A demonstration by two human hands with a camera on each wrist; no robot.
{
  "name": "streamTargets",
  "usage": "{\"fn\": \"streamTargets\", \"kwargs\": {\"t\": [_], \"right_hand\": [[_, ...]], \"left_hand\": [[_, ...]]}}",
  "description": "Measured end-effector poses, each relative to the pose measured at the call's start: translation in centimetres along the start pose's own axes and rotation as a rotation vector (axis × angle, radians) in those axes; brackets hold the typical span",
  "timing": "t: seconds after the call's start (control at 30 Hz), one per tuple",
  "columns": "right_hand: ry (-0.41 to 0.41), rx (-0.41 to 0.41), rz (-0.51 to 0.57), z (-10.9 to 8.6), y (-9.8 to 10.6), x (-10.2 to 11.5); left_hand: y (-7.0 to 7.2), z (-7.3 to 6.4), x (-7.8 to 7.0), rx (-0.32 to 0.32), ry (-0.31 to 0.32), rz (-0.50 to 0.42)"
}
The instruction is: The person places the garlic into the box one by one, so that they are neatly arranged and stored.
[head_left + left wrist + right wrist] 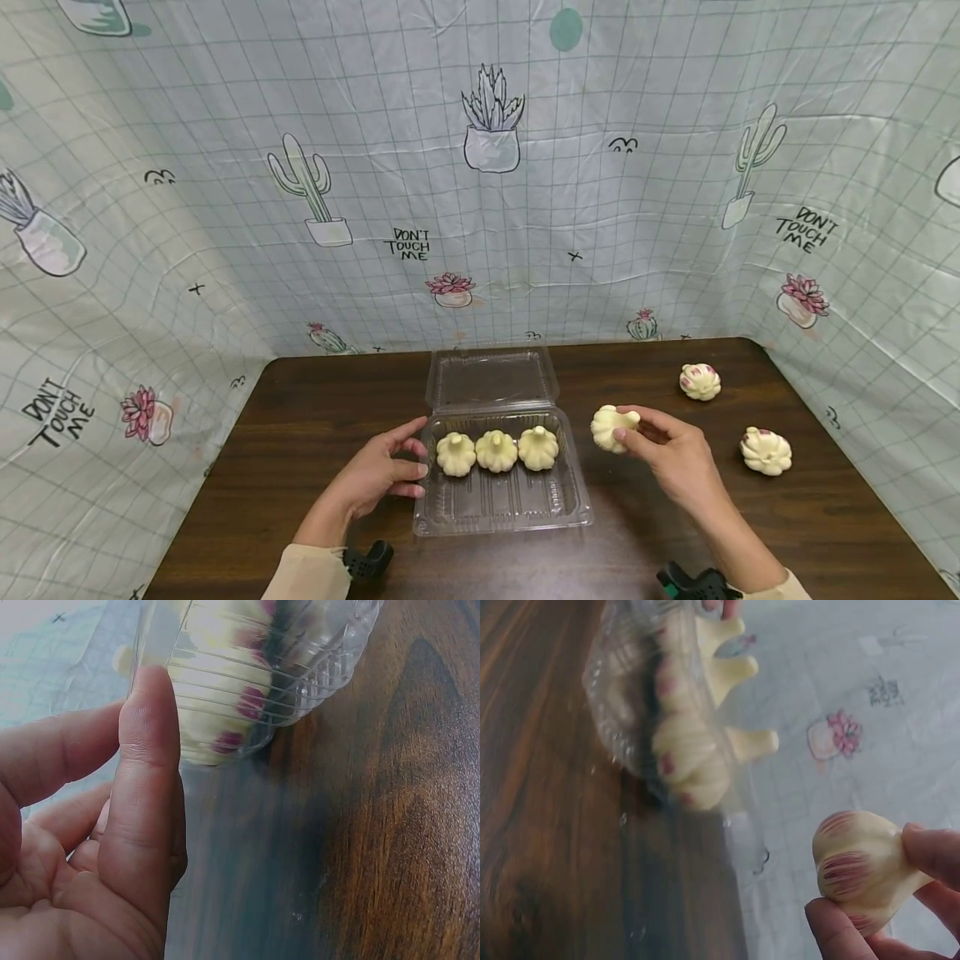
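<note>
My right hand [678, 458] pinches a garlic bulb [604, 430] between thumb and fingers, just above the table and right of a clear plastic clamshell container [498, 527]. The right wrist view shows purple streaks on the held garlic bulb [862, 862]. Inside the container, three garlic bulbs [497, 452] stand in a row along the back half, stems up. The front half shows bare ridged plastic. At the container's left wall, my left hand [375, 475] touches with fairly straight fingers. The left wrist view shows a straight finger [142, 765] against the plastic.
Two more garlic bulbs lie on the right of the dark wooden table [315, 417]: one at the back [700, 382], one nearer [766, 451]. The container's lid [493, 379] lies folded back. A patterned curtain [375, 167] encloses the back and sides.
</note>
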State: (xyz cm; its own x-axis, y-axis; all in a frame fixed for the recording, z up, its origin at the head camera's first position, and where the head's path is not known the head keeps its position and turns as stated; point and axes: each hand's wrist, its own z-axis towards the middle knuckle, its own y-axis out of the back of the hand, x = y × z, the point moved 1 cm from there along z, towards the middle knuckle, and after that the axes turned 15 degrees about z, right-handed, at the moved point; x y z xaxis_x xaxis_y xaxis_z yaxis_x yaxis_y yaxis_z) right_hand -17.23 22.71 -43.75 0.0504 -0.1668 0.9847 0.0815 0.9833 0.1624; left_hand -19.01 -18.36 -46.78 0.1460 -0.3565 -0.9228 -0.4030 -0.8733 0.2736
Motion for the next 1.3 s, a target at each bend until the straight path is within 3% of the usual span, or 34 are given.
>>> {"fn": "streamTargets", "kwargs": {"t": [0.53,0.73,1.3], "right_hand": [[-0.012,0.121,0.21,-0.5,-4.5,1.6],[0.0,0.184,0.226,-0.8,-6.6,1.8],[0.008,0.428,0.376,-1.5,-12.8,1.4]], "left_hand": [[-0.1,0.1,0.0,-0.002,0.008,-0.003],[-0.2,0.2,0.0,0.0,0.008,-0.005],[-0.3,0.1,-0.2,0.001,-0.007,0.001]]}}
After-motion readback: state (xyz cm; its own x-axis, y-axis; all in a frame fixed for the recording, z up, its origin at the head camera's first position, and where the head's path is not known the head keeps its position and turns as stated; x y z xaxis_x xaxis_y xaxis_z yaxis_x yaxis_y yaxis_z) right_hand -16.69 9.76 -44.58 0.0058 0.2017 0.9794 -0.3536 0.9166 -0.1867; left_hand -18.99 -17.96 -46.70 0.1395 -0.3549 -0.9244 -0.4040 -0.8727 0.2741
